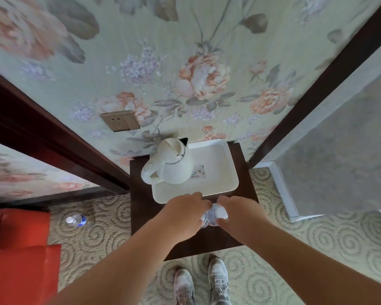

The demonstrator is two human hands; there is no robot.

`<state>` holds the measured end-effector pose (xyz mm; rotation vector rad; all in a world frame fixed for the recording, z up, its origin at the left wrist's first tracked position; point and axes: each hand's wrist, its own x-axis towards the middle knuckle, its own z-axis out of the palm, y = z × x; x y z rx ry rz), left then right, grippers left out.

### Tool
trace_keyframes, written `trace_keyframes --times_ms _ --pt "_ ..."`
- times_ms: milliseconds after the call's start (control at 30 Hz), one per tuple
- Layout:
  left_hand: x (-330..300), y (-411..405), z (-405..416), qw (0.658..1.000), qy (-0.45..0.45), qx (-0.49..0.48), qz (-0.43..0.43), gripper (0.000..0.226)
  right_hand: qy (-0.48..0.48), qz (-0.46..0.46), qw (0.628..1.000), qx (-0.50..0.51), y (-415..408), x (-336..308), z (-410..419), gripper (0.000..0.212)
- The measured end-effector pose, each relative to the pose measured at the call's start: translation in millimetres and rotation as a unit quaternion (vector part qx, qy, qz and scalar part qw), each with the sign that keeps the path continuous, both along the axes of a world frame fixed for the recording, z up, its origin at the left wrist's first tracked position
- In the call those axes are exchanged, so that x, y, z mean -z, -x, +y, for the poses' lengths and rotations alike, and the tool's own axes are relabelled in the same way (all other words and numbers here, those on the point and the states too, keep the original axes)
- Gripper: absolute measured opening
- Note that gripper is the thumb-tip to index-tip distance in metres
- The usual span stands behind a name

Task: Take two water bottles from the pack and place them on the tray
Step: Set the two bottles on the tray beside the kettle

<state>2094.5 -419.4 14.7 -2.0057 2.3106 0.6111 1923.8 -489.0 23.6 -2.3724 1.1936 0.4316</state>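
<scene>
Tray (213,188) lies just beyond your knuckles, kettle (169,164) filling its left half. Bottles (216,214) stand upright between your hands, caps up; left hand (185,210) and right hand (238,213) close on them equally.

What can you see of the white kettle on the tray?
The kettle is cream-white, smooth like plastic, with a rounded body, a looped handle toward the left, a closed domed lid and a dark spout tip at the back. It stands upright on the left part of the white tray, near the floral wall. Neither hand touches it.
</scene>
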Motion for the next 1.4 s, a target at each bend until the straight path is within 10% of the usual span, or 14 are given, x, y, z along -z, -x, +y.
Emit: trace_keyframes --times_ms 900,1400 --pt "18 5 12 0.997 -0.066 -0.031 -0.029 0.036 0.001 0.006 0.997 0.075 -13 13 18 0.021" --pt "-58 -35 -165 0.997 -0.008 -0.069 -0.02 0.012 0.007 -0.08 0.992 0.095 -46 -46 -184 0.022"
